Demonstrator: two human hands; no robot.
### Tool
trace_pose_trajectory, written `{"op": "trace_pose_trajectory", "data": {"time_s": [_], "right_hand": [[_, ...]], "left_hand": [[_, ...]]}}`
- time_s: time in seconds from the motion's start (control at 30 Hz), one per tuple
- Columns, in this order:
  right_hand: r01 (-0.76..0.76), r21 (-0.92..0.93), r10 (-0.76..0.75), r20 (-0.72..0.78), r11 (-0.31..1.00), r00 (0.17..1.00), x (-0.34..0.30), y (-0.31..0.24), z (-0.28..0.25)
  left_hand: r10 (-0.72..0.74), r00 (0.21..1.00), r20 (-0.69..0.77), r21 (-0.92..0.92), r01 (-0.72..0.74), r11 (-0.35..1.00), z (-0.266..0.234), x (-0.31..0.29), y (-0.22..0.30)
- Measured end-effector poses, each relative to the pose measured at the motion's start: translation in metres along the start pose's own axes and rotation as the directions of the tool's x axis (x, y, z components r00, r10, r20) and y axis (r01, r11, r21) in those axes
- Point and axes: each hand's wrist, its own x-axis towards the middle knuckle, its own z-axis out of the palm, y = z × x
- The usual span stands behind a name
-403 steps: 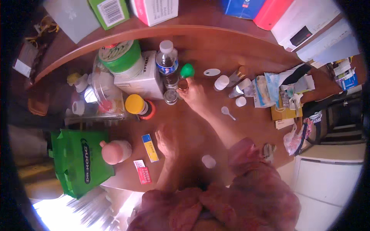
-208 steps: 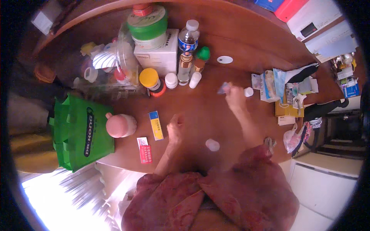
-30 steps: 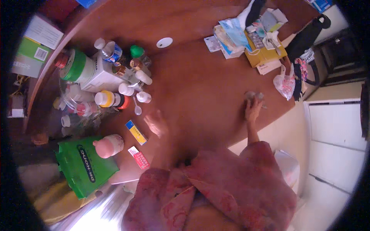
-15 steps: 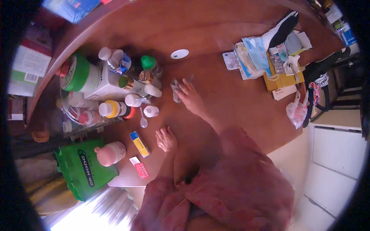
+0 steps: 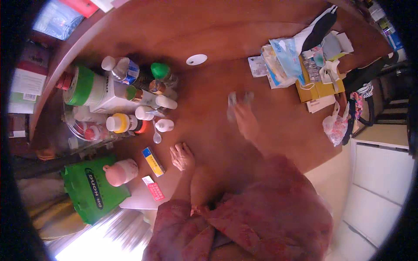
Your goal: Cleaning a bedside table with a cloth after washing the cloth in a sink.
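Observation:
Out on the brown wooden tabletop (image 5: 209, 100), my right hand (image 5: 246, 121) presses down on a crumpled grey cloth (image 5: 232, 105). The hand and cloth are smeared by motion. My left hand (image 5: 182, 156) rests on the table nearer my body, fingers spread a little and nothing in them. Beside it, to the left, lies a slim blue, white and yellow box (image 5: 153, 162), with a small red-and-white packet (image 5: 153, 189) below. A white spoon (image 5: 157, 138) and a small white bottle (image 5: 165, 125) are beyond the left hand.
Several bottles and jars, among them a green-lidded bottle (image 5: 160, 71), crowd the left side. A pink cup (image 5: 122, 172) stands by a green bag (image 5: 93, 189). At the far right are a blue mask packet (image 5: 285, 56), a yellow envelope (image 5: 313, 89) and a plastic bag (image 5: 335, 126).
My right hand has swept the cloth to the right across the table. My left hand stays on the table by the slim box. The whole view has shifted slightly.

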Motion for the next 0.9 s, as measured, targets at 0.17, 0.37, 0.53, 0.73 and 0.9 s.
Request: {"op": "trace_pose_trajectory", "data": {"time_s": [0.17, 0.37, 0.53, 0.73, 0.9], "right_hand": [[-0.140, -0.019, 0.133, 0.459, 0.990, 0.878, -0.155, -0.041, -0.039], [0.095, 0.056, -0.105, 0.207, 0.994, 0.973, -0.008, -0.061, -0.031], [-0.017, 0.199, 0.030, -0.065, 0.980, 0.997, 0.110, -0.023, 0.054], [-0.308, 0.500, 0.437, -0.162, 0.809, 0.885, 0.025, -0.009, -0.020], [-0.535, -0.189, 0.548, 0.024, 0.824, 0.836, -0.126, -0.046, -0.046]], "left_hand": [[-0.009, 0.999, -0.037, 0.046, 0.011, 0.999, -0.004, 0.004, 0.001], [0.029, 0.990, -0.135, 0.034, -0.025, 0.999, -0.008, 0.003, 0.006], [0.071, 0.994, -0.077, -0.044, -0.075, 0.996, 0.003, -0.002, 0.007], [-0.018, 0.997, -0.075, -0.033, 0.015, 0.999, -0.008, 0.001, 0.006], [-0.004, 0.998, -0.055, -0.039, 0.001, 0.999, -0.005, -0.001, 0.002]]}}
